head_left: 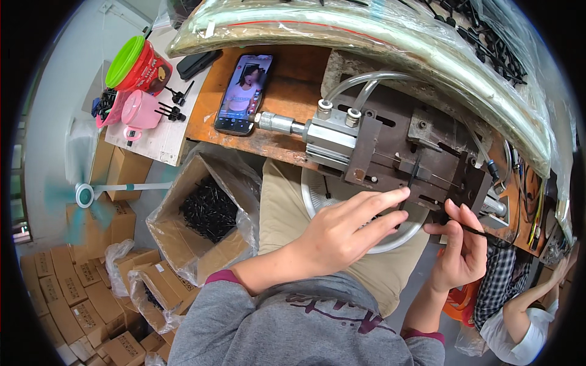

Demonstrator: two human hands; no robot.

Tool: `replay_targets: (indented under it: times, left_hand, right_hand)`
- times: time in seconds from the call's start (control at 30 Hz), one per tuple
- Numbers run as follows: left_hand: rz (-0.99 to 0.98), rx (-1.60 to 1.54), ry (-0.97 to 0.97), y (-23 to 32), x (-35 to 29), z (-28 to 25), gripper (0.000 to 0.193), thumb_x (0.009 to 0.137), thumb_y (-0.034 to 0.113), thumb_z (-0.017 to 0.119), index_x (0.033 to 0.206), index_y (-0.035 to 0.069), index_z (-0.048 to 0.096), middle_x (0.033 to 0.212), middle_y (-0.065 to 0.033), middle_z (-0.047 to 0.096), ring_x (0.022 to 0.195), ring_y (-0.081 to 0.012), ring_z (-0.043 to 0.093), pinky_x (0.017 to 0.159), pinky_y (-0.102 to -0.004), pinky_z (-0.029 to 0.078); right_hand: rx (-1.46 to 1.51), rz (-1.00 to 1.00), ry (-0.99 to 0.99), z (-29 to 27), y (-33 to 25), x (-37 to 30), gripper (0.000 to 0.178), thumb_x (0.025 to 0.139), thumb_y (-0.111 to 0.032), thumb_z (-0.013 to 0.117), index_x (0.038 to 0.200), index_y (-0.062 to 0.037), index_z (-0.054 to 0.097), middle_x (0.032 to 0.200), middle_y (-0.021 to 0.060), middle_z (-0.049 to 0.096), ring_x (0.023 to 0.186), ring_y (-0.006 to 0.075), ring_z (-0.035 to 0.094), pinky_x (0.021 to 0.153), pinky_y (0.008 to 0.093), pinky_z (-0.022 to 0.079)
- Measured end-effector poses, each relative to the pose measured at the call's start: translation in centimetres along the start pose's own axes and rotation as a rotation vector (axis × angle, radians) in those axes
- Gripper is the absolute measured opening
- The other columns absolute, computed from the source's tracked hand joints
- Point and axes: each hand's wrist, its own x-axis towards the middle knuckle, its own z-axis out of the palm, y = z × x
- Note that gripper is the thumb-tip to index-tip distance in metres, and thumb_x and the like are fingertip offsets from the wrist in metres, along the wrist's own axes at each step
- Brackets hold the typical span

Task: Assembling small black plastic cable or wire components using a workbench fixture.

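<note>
My left hand [342, 235] reaches over the near edge of a pneumatic fixture, its fingers stretched out. The index fingertip is close to a thin black plastic piece [415, 172] that stands in the fixture's middle slot. My left thumb is mostly hidden. My right hand [459, 247] is at the fixture's near right corner, thumb and fingers pinched on a slim black plastic part [473, 230] that points out to the right. The fixture [390, 146] has dark metal plates, a silver air cylinder [332, 139] and clear hoses [369, 78].
A lit phone [244, 94] lies left of the cylinder on the wooden bench [284, 79]. A pink cup [140, 110] and a red tub [149, 70] stand farther left. Below is an open carton [177, 229] of black parts. Another person's arm [531, 299] shows at lower right.
</note>
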Motion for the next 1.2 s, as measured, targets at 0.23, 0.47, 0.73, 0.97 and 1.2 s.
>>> replay_targets:
  times: [0.23,0.47,0.73,0.97,1.2]
  left_hand:
    - [0.118,0.276,-0.027,-0.6,1.1,1.5,0.025,0.075,0.008,0.067,0.097,-0.002,0.066,0.12,-0.0146,0.061,0.097,-0.025,0.064,0.079,-0.0335,0.054]
    - [0.12,0.396,-0.143,-0.3,2.0,2.1,0.019,0.077,0.008,0.063,0.093,-0.002,0.065,0.123,-0.0136,0.061,0.086,-0.0229,0.066,0.078,-0.0325,0.053]
    - [0.078,0.427,-0.214,0.0,2.6,2.3,0.019,0.075,0.007,0.065,0.091,-0.003,0.065,0.124,-0.0151,0.06,0.072,-0.0202,0.066,0.068,-0.028,0.052]
    - [-0.008,0.29,-0.213,0.4,2.5,1.8,0.021,0.073,0.001,0.067,0.093,-0.002,0.066,0.121,-0.0184,0.06,0.08,-0.0211,0.067,0.068,-0.026,0.053]
    - [-0.3,-0.47,-0.082,0.9,0.8,0.1,0.031,0.069,-0.004,0.076,0.098,0.0,0.069,0.111,-0.017,0.064,0.093,-0.0236,0.067,0.078,-0.0321,0.056]
  right_hand:
    - [0.164,0.221,0.042,-0.6,-0.1,-0.7,0.01,0.089,0.002,0.057,0.094,0.0108,0.056,0.089,0.0254,0.067,0.07,0.023,0.069,0.049,0.0249,0.057]
    - [0.156,0.248,0.007,-0.7,0.0,-1.1,0.007,0.086,0.004,0.06,0.089,0.0104,0.061,0.085,0.0226,0.068,0.068,0.0195,0.067,0.05,0.0229,0.054]
    - [0.045,0.223,0.001,-1.1,0.3,-1.3,0.005,0.082,0.004,0.065,0.084,0.0076,0.065,0.086,0.0164,0.066,0.059,0.012,0.059,0.048,0.0193,0.048]
    - [0.104,0.361,-0.026,-0.9,0.0,-1.4,0.006,0.082,0.003,0.066,0.085,0.0082,0.065,0.084,0.0148,0.066,0.056,0.0111,0.059,0.047,0.0186,0.046]
    - [0.239,0.472,0.005,-1.0,0.0,-1.7,0.006,0.083,0.003,0.065,0.085,0.0083,0.063,0.084,0.017,0.066,0.054,0.0135,0.061,0.047,0.0208,0.049]
